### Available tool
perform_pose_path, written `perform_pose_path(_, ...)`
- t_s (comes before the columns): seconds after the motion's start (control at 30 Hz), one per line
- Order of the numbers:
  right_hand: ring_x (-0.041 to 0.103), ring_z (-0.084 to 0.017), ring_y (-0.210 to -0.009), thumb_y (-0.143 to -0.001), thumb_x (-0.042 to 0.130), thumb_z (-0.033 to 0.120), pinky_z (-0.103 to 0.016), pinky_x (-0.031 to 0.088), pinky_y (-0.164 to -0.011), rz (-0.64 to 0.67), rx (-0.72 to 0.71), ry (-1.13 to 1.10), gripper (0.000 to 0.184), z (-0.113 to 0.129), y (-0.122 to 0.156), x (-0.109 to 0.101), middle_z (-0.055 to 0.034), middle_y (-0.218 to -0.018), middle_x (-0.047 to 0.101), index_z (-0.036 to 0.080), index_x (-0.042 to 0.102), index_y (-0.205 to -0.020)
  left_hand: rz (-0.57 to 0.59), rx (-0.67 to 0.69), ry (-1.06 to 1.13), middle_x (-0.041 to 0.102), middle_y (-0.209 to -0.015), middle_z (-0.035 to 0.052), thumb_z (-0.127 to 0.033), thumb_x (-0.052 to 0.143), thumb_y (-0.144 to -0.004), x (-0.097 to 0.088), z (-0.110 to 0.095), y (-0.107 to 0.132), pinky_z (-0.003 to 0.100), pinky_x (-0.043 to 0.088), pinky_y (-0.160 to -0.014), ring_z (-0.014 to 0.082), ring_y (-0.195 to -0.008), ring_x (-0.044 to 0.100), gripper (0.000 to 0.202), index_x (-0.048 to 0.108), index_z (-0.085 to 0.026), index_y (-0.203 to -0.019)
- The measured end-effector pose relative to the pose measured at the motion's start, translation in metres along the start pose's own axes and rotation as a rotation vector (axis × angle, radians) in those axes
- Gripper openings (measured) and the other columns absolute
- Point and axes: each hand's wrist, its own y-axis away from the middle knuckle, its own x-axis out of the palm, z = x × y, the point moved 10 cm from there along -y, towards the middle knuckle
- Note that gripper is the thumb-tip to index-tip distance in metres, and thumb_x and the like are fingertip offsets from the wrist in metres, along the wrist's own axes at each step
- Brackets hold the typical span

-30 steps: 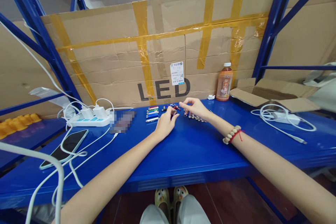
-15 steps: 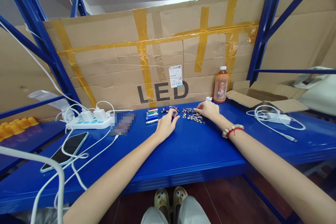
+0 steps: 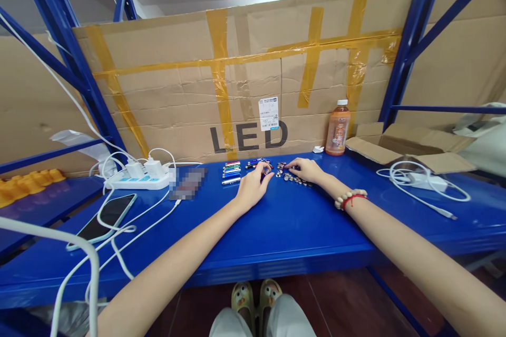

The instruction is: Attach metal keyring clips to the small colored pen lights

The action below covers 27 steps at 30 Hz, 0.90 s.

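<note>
My left hand (image 3: 252, 188) rests on the blue metal shelf (image 3: 284, 226) with its fingers curled round a small dark pen-like light whose tip shows at the fingertips. My right hand (image 3: 306, 169) lies over a pile of small silver button cells (image 3: 297, 179), fingers bent down and pinching among them; what they grip is hidden. A row of small coloured pen lights (image 3: 231, 171) lies just left of my left hand. More small coloured parts (image 3: 258, 162) lie behind both hands. A bead bracelet with a red cord (image 3: 350, 198) circles my right wrist.
A taped cardboard sheet marked LED (image 3: 245, 84) stands behind. At left are a white power strip (image 3: 136, 179) with chargers, white cables (image 3: 118, 231) and a phone (image 3: 105, 214). An orange drink bottle (image 3: 338, 127), an open carton (image 3: 411, 142) and another charger cable (image 3: 422, 181) stand at right.
My right hand came down from above the shelf onto the pile of button cells. My left hand has stayed in place on the small light.
</note>
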Motion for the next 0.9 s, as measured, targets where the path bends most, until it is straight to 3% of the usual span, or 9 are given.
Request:
perform_pose_path(0.43,0.058,-0.013,-0.080,-0.073,0.057,0.032,-0.020,0.044,-0.069,-0.132,0.049,-0.173,0.028,-0.013,0.000,-0.006,-0.0027,-0.091,0.063,0.019,0.063,-0.097,0.019,-0.009,0.012,0.058,-0.079,-0.0007,-0.033,0.039,-0.085,-0.001,-0.001,0.000,0.022,0.037,-0.059,0.0134,-0.069,0.056,0.017,0.045,-0.022,-0.097)
perform_pose_path(0.7,0.058,-0.016,-0.086,-0.076,0.056,0.034,-0.022,0.044,-0.074,-0.177,0.055,-0.075,0.024,-0.001,0.006,-0.020,-0.0040,-0.093,0.063,0.019,0.066,-0.091,0.015,-0.018,0.003,0.058,-0.078,-0.0013,-0.033,0.040,-0.085,0.000,0.000,0.000,0.022,0.036,-0.059,0.0137,-0.069,0.056,0.017,0.045,-0.022,-0.097)
perform_pose_path(0.9,0.058,-0.016,-0.088,-0.078,0.054,0.032,-0.024,0.044,-0.079,-0.217,0.048,-0.103,0.024,-0.006,0.004,-0.020,-0.0046,-0.094,0.063,0.018,0.065,-0.095,0.025,-0.031,-0.003,0.058,-0.077,-0.0016,-0.033,0.040,-0.085,0.000,0.002,-0.001,0.022,0.035,-0.058,0.0138,-0.066,0.056,0.017,0.044,-0.023,-0.097)
